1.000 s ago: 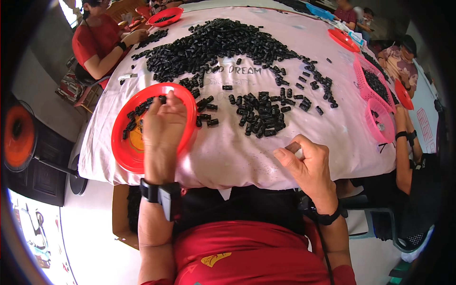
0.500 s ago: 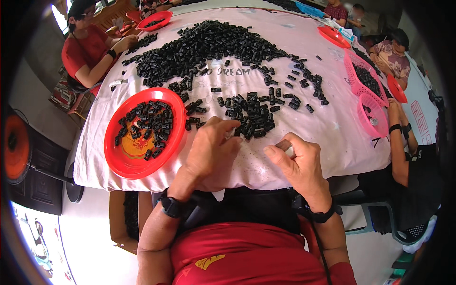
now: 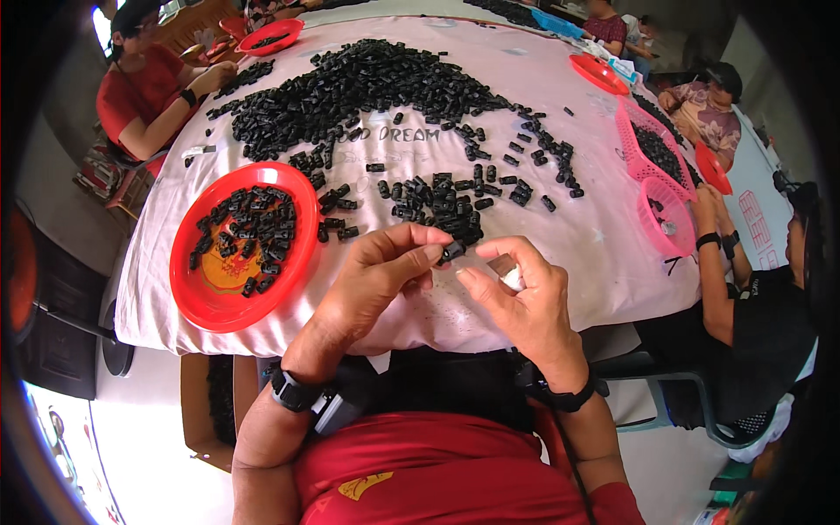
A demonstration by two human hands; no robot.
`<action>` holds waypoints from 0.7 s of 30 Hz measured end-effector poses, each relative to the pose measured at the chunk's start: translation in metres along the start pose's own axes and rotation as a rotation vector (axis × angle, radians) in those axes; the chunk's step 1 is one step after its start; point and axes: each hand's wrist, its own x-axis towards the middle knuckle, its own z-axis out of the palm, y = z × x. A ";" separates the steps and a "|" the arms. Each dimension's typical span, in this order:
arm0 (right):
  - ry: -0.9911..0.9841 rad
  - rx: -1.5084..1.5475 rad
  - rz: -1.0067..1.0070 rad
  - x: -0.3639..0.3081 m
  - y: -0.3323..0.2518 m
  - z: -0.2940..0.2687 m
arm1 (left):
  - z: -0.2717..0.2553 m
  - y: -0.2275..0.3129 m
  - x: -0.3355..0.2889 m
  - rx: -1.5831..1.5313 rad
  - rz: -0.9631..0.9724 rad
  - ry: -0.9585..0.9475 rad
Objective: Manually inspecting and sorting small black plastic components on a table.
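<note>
Between the thumb and forefinger of my left hand [image 3: 372, 282] is a small black plastic part [image 3: 452, 252], raised above the near edge of the table. Close beside it, my right hand [image 3: 535, 306] curls around a small white object [image 3: 513, 278]; its kind is mostly hidden by the fingers. The right thumb and forefinger point toward the black part, with a small gap. Just beyond my hands lies a small pile of similar black parts [image 3: 442, 203]. To the left stands a red plastic dish [image 3: 306, 254] with many such parts in it.
A large heap of black parts [image 3: 350, 87] covers the far middle of the pale pink cloth [image 3: 604, 262]. Pink baskets [image 3: 646, 219] stand at the right. A person in red [image 3: 140, 96] sits at the left; others sit along the right. An open carton [image 3: 197, 411] stands below the table.
My left hand has come back from the small pile and now shows a black part in its pinch. My hands are closer together. The whole view has shifted slightly.
</note>
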 end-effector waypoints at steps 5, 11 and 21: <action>-0.012 0.085 -0.061 -0.002 0.003 -0.001 | 0.009 0.001 -0.005 -0.356 -0.192 -0.120; -0.030 0.169 -0.060 -0.003 0.005 -0.002 | 0.010 0.002 -0.005 -0.451 -0.212 -0.154; -0.028 0.308 0.046 -0.002 -0.001 -0.002 | 0.008 0.002 -0.005 -0.553 -0.316 -0.227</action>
